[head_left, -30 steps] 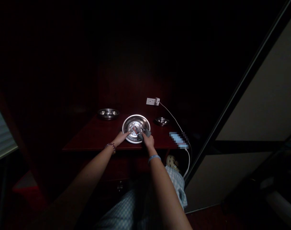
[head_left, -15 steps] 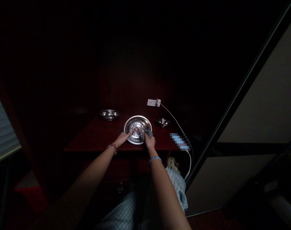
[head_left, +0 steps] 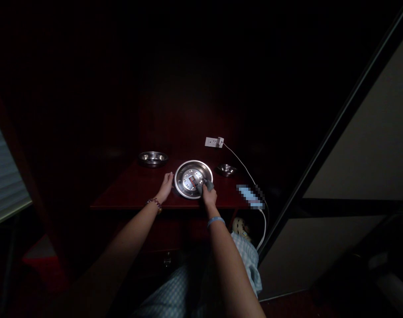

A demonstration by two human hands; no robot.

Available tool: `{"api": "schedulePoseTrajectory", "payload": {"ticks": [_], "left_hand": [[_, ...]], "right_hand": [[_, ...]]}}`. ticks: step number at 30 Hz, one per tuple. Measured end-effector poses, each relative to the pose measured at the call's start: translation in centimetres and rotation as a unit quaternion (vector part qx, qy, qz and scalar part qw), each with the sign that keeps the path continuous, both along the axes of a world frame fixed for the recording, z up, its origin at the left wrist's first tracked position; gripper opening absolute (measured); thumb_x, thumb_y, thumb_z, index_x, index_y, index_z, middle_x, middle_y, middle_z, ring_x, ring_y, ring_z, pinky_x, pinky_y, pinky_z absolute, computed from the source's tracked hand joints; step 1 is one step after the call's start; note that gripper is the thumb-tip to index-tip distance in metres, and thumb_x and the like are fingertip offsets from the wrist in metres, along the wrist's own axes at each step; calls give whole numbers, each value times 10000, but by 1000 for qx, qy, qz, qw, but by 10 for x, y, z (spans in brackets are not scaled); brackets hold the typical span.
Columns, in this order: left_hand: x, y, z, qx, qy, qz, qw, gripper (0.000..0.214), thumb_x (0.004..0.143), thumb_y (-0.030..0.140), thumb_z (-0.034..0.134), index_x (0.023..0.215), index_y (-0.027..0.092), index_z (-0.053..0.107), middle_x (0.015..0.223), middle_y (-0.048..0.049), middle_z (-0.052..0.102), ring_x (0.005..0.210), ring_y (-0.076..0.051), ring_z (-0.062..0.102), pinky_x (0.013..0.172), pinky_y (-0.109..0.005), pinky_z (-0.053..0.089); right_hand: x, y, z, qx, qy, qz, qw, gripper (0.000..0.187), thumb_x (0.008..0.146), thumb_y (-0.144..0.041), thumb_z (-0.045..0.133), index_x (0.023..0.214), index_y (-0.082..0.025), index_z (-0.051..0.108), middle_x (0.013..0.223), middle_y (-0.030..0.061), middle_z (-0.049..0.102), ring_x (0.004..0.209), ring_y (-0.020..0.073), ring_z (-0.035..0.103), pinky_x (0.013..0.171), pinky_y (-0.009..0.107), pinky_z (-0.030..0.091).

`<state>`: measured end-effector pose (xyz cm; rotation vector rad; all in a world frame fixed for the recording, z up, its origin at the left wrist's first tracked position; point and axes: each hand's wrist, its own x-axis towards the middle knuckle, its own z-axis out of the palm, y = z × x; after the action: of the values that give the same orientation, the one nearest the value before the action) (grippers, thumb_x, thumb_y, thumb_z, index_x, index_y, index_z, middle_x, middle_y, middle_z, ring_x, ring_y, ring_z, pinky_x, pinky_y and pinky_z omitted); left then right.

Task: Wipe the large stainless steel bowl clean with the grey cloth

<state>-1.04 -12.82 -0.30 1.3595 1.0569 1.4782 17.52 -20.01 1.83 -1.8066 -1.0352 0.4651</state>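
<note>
Near the middle of the frame, a round metal basin is tilted at the tabletop, just right of the left grip, whose closing I cannot tell; the right grip, nearer, pinches a grey cloth over the basin's lower right.

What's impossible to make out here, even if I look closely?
All in the head view:
Print on the red-and-dark rectangular label inside the round silver metal basin: too small.
Part of the crumpled grey cloth: hidden by the right hand.
Details of the flat blue object: pixelated.
Whether the left hand touches the basin: too dim.
</note>
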Motion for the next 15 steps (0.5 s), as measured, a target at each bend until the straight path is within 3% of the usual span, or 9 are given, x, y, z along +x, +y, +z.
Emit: {"api": "schedulePoseTrajectory", "payload": {"ticks": [4, 15], "left_hand": [[1, -2, 0, -21, -15, 19, 999, 246, 908, 423, 444, 867, 194, 523, 844, -32, 597, 747, -138, 567, 652, -241, 471], [3, -4, 3, 5, -6, 18, 1000, 261, 809, 437, 577, 792, 179, 544, 801, -31, 615, 837, -172, 587, 843, -304, 464]], "right_hand": [[0, 1, -1, -2, -9, 4, 1000, 363, 885, -368, 497, 1124, -187, 702, 1115, 73, 715, 1089, 211, 653, 920, 247, 485], [0, 2, -4, 5, -7, 24, 1000, 376, 880, -386, 504, 1133, -186, 698, 1102, 72, 719, 1066, 213, 660, 896, 255, 489]]}}
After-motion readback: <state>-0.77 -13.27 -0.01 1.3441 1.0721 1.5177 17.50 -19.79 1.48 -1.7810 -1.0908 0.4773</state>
